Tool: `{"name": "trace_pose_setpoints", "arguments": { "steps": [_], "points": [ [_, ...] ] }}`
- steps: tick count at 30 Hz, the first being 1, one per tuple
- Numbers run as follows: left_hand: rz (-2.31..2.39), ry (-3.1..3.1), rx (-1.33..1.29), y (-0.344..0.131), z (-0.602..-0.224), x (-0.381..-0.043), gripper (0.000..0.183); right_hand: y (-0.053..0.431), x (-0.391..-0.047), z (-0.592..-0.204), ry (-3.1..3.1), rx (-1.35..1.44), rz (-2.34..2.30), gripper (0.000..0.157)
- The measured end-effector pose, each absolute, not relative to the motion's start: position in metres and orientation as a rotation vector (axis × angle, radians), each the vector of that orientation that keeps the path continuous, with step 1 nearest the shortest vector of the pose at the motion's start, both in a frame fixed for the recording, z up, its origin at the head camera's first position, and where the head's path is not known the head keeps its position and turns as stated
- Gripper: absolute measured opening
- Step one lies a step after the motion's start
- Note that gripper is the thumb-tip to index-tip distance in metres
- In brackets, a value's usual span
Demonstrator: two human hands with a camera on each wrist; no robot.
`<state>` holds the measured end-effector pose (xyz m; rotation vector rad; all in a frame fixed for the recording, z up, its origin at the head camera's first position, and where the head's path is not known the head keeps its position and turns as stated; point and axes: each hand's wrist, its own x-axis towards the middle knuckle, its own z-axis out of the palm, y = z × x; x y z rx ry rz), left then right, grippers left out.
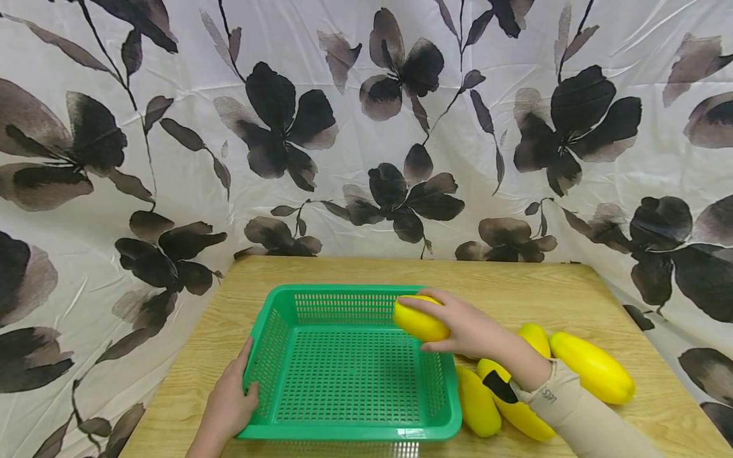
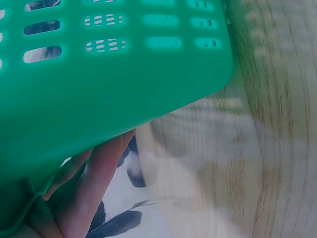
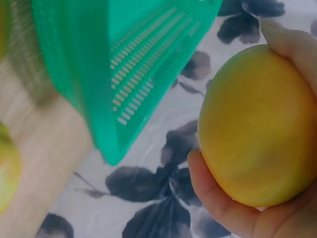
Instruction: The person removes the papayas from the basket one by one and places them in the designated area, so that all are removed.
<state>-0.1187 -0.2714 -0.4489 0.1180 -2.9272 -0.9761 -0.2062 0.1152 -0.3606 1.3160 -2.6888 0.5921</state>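
A green plastic basket (image 1: 349, 375) with slotted walls stands on the table, its inside bare. My left hand (image 1: 229, 397) grips its left rim, thumb on the inner side and fingers along the outer wall; the left wrist view shows fingers (image 2: 99, 181) against the green plastic. Over the basket's right rim, my right hand (image 1: 466, 324) holds a smooth, oblong yellow fruit (image 1: 422, 319), mango- or papaya-like. In the right wrist view, thumb and fingers curl round that fruit (image 3: 260, 129), which is clear of the basket wall (image 3: 94, 89).
Several more yellow fruits lie right of the basket: one against its wall (image 1: 478, 402), one partly under my right forearm (image 1: 523, 416), another farther right (image 1: 592, 369). A flower-printed cloth (image 1: 355, 127) hangs behind the wooden table (image 1: 487, 275).
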Motion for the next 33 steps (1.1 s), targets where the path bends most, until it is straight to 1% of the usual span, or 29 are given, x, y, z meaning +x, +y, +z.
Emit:
{"name": "trace_pose_setpoints", "arguments": {
  "steps": [17, 33],
  "points": [
    [-0.954, -2.922, 0.127, -0.27, -0.448, -0.118, 0.077, 0.174, -0.193, -0.359, -2.716, 1.021, 0.653, 0.076],
    [-0.958, -2.922, 0.122, -0.27, -0.449, -0.118, 0.077, 0.23, -0.165, -0.376, -2.745, 0.796, 0.674, 0.075]
  ]
}}
